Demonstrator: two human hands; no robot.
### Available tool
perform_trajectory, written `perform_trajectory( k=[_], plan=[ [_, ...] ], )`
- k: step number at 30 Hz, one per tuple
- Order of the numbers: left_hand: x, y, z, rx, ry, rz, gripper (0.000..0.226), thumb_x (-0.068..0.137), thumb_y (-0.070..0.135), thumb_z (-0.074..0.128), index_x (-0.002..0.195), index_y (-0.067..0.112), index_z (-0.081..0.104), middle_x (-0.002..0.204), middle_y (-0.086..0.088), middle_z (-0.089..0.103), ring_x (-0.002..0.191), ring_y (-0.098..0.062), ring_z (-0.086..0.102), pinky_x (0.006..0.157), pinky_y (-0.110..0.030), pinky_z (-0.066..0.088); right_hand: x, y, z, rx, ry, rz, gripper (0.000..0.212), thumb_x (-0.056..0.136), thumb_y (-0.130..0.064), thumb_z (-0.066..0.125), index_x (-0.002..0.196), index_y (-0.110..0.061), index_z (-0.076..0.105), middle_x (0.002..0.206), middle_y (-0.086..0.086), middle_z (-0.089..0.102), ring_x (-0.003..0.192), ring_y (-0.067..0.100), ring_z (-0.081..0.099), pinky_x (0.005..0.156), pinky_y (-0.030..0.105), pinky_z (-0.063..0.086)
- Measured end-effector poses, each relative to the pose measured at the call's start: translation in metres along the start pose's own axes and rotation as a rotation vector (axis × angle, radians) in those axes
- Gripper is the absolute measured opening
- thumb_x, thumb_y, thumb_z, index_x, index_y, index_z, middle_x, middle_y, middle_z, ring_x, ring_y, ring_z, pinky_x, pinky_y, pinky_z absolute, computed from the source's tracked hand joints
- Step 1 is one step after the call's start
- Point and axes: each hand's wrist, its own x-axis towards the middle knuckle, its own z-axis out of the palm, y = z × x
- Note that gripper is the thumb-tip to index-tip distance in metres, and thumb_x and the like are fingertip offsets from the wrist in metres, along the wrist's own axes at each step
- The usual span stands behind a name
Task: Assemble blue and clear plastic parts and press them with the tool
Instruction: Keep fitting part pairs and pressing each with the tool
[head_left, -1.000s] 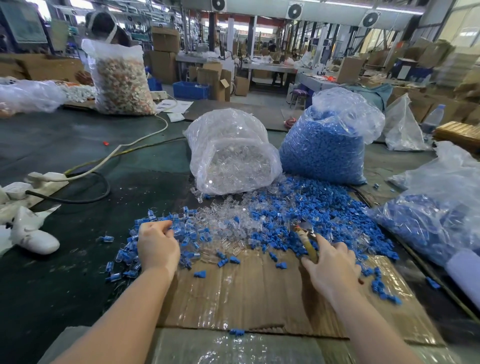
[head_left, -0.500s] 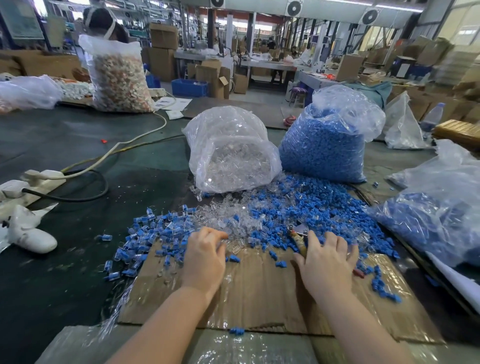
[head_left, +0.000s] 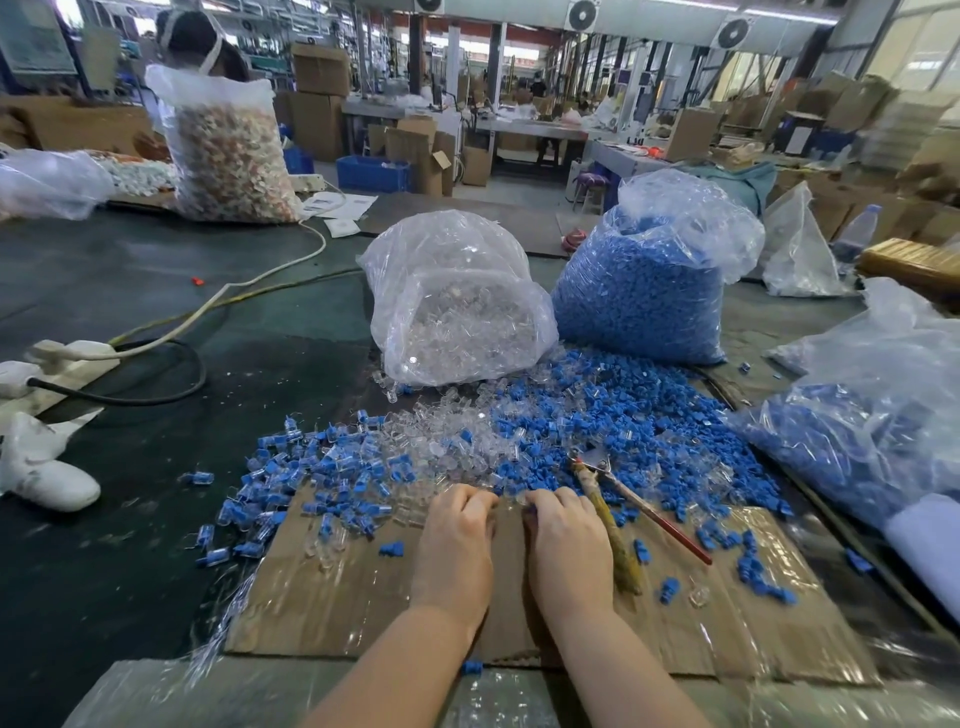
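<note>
Since a moment ago our left hand (head_left: 457, 545) and right hand (head_left: 569, 551) have drawn together at the cardboard sheet's (head_left: 337, 597) far edge, fingers curled, apparently pinching small parts between them; we cannot see which. The pliers (head_left: 613, 514) lie released just right of our right hand, handles toward us.

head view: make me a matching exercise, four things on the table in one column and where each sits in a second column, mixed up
Things:
1. bag of clear parts
2. bag of blue parts
3. pliers
4. white plug strip

Places:
A. far left edge of the table, with cables running from it
B. lying on the cardboard just right of the right hand
C. behind the loose pile, left of the other full bag
D. behind the loose pile, right of the other full bag

Pairs: 1-C, 2-D, 3-B, 4-A
</note>
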Motion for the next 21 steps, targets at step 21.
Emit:
perform_trajectory(
  k=[21],
  plan=[
    [-0.004,0.000,-0.009,-0.145,0.050,-0.005,0.023,0.088,0.018,0.060,0.111,0.015,0.066,0.106,0.008,0.059,0.093,0.001,0.049,0.080,0.005,0.030,-0.014,-0.001,0.001,0.246,0.263,-0.119,0.018,0.071,0.005,0.071,0.085,-0.006,0.070,0.079,0.006,0.070,0.072,0.024,0.066,0.068,0.034,0.055]
  ],
)
